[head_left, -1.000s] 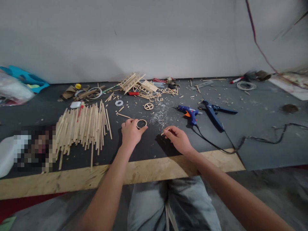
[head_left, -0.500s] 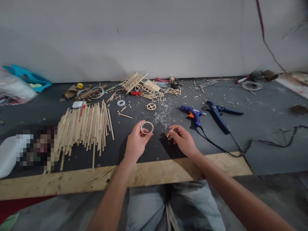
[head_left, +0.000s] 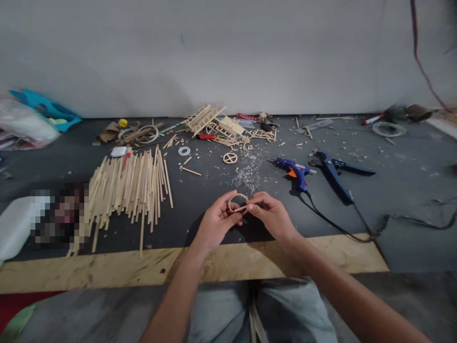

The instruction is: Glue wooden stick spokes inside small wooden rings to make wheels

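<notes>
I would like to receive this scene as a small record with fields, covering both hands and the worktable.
left hand: holds wooden ring
right hand: pinches short stick at the ring
beyond hands: spoked wheel, pale shavings
left side: loose wooden sticks
right side: blue glue gun, blue-handled tool
stick touching ring: cannot tell

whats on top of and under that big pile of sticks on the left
A slim red item lies on top of the pile of sticks, near its far end. The dark tabletop shows around it; anything under the sticks is covered.
</notes>
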Motion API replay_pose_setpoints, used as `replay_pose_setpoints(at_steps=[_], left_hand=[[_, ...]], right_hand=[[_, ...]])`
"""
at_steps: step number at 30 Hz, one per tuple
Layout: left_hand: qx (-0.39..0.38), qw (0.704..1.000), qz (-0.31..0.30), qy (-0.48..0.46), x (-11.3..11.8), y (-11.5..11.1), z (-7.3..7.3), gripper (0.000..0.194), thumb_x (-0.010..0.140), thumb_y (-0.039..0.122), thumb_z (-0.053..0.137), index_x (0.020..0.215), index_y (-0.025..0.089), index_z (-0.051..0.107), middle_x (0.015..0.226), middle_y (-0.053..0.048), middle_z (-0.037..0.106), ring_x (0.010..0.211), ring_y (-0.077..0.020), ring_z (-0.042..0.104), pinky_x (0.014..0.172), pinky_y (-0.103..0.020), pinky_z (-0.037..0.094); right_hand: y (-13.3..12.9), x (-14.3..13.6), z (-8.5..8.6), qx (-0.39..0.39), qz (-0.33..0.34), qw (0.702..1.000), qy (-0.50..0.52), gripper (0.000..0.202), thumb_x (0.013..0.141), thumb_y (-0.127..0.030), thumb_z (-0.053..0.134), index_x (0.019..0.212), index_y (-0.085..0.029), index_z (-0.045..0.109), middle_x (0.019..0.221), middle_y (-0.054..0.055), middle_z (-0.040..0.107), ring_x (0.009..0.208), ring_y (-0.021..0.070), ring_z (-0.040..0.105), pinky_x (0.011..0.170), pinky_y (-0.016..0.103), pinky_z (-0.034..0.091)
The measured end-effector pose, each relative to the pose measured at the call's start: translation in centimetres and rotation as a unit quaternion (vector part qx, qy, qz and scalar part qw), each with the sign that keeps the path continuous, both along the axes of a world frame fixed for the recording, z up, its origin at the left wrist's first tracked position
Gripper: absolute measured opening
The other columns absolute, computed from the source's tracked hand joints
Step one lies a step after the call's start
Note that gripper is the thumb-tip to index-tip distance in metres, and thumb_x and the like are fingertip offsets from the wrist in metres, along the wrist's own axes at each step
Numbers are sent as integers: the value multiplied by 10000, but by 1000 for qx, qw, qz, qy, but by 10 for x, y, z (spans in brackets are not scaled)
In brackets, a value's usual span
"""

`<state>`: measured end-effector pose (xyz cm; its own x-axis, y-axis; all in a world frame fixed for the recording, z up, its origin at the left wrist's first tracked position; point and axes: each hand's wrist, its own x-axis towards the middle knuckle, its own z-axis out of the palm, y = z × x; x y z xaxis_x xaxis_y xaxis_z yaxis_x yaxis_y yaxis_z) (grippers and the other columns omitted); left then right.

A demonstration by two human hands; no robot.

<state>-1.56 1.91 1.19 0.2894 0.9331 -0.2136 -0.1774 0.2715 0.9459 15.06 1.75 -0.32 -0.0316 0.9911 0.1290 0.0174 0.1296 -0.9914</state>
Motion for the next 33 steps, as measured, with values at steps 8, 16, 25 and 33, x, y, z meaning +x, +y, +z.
replay_pose_setpoints(at_steps=[8, 16, 25, 33], left_hand=[[-11, 999, -28, -13, -2, 1, -1, 576, 760, 245, 653, 1301, 195, 461, 1049, -75, 648, 703, -117, 610, 692, -291, 511], [-26, 998, -42, -33, -3, 2, -1, 545, 776, 248, 643, 1294, 204, 479, 1046, -73, 658, 715, -127, 625, 696, -296, 509], [-30, 998, -40, -45, -2, 1, 1, 526, 781, 240, 640, 1283, 201, 492, 1071, -89, 658, 726, -144, 640, 695, -318, 520], [-37, 997, -36, -55, -1, -1, 2, 512, 789, 243, 635, 1281, 215, 498, 1127, -95, 646, 780, -163, 652, 710, -325, 532]], right_hand=[[-3, -6, 0, -39, -14, 999, 25, 126, 725, -336, 697, 787, -226, 687, 818, 20, 620, 761, 143, 591, 709, 276, 476], [-2, -4, 2, -28, -21, 999, 32, 64, 722, -304, 705, 765, -263, 727, 775, 14, 630, 752, 137, 581, 704, 276, 474], [-3, -4, 2, -36, -38, 998, 46, 51, 717, -293, 711, 758, -267, 727, 790, 13, 653, 746, 135, 598, 698, 278, 487], [-4, -4, 2, -38, -38, 998, 33, 61, 727, -293, 700, 772, -259, 723, 802, 22, 658, 771, 146, 604, 728, 293, 491]])
